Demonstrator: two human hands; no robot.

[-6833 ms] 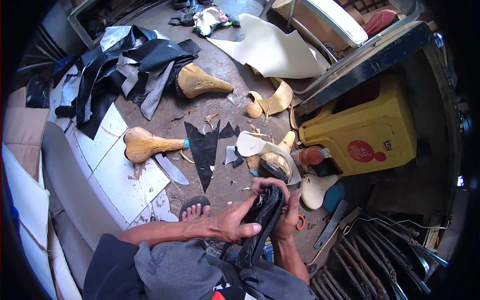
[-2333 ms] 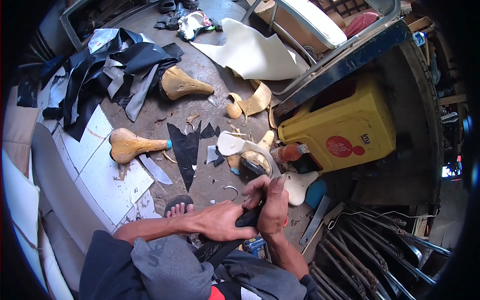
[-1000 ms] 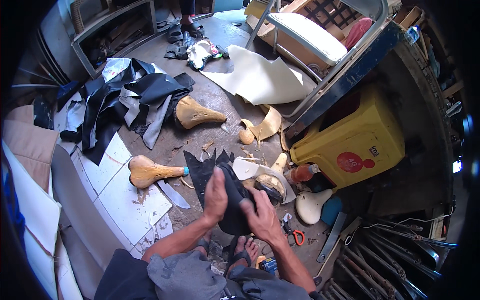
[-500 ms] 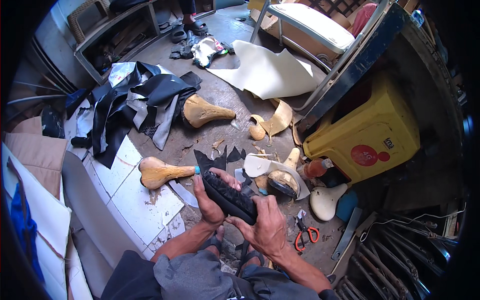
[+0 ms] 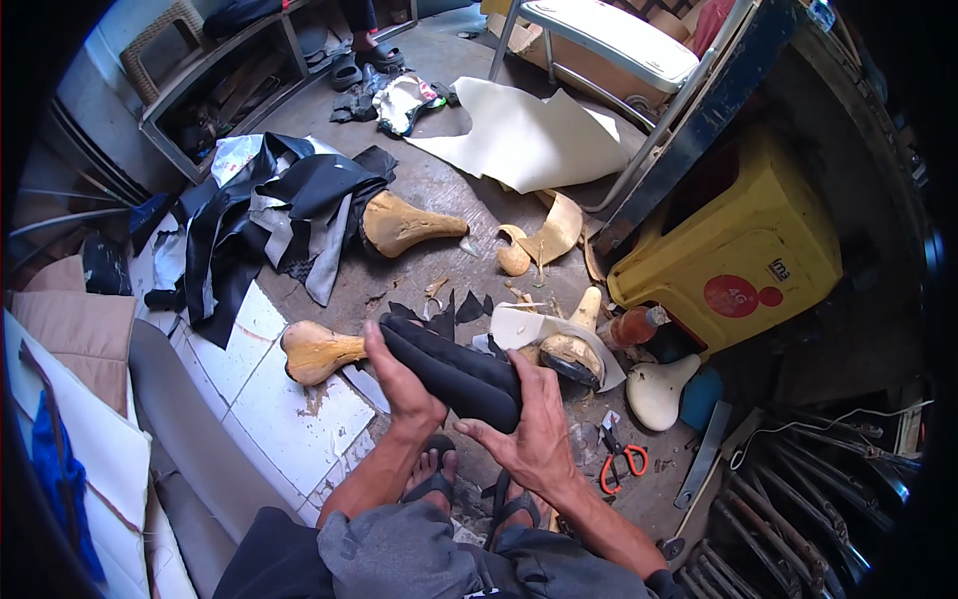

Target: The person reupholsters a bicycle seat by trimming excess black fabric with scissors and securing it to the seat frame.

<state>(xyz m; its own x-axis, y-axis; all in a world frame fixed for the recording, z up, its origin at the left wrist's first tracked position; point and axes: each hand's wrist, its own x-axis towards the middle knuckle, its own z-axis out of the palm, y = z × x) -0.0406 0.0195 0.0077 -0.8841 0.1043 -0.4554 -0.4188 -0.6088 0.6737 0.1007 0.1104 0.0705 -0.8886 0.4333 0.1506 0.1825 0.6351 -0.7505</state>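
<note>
A black-covered bicycle saddle point(image 5: 454, 374) is held between my two hands above the floor, its smooth side with a lengthwise groove facing up. My left hand point(image 5: 404, 391) is closed round its left end, the thumb along the near side. My right hand point(image 5: 536, 424) grips the right end, fingers partly hidden behind it. Beyond my left hand a bare tan foam saddle point(image 5: 317, 351) lies on white tiles. Black material scraps point(image 5: 469, 307) lie just past the held saddle. A bare foam saddle with a dark edge point(image 5: 572, 359) rests on a pale sheet piece to the right.
Another tan saddle point(image 5: 407, 224) lies by a heap of black sheet material point(image 5: 299, 195). To the right are a white saddle point(image 5: 659, 392), an orange-handled tool point(image 5: 624, 464), a bottle point(image 5: 637, 327), a yellow plastic stool point(image 5: 738, 260) and dark metal frames point(image 5: 788, 529). A cream sheet point(image 5: 529, 135) lies farther off.
The saddle has been turned over in my hands: its wrinkled, gathered side showed before, and its smooth grooved side shows now. Both hands still hold it.
</note>
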